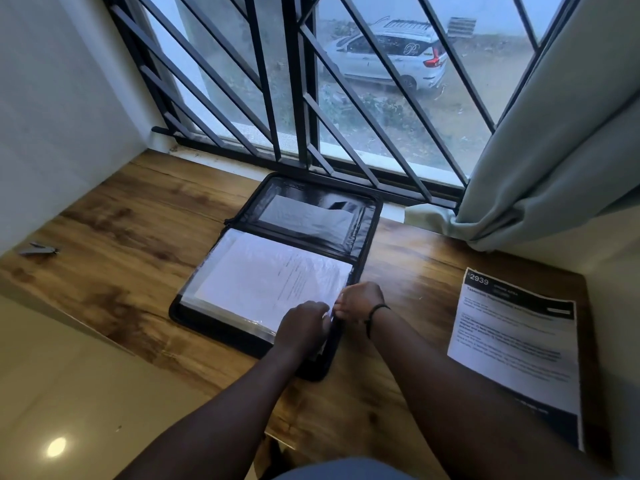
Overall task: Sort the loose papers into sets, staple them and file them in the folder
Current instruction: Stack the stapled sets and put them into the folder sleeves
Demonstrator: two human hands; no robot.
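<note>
A black zip folder (363, 216) lies open in the middle of the wooden desk (131, 244). A set of white papers (263, 278) lies in a clear plastic sleeve on its near half. My left hand (304, 327) rests on the sleeve's near right corner, fingers curled at the edge. My right hand (358, 301) pinches the same right edge from outside the folder. Another printed paper set (516, 344) lies on the desk at the right. A small grey stapler (40, 249) sits at the far left.
A barred window (304, 98) runs along the back of the desk. A pale curtain (561, 150) hangs at the right, its hem on the desk. A white wall (52, 98) closes the left side.
</note>
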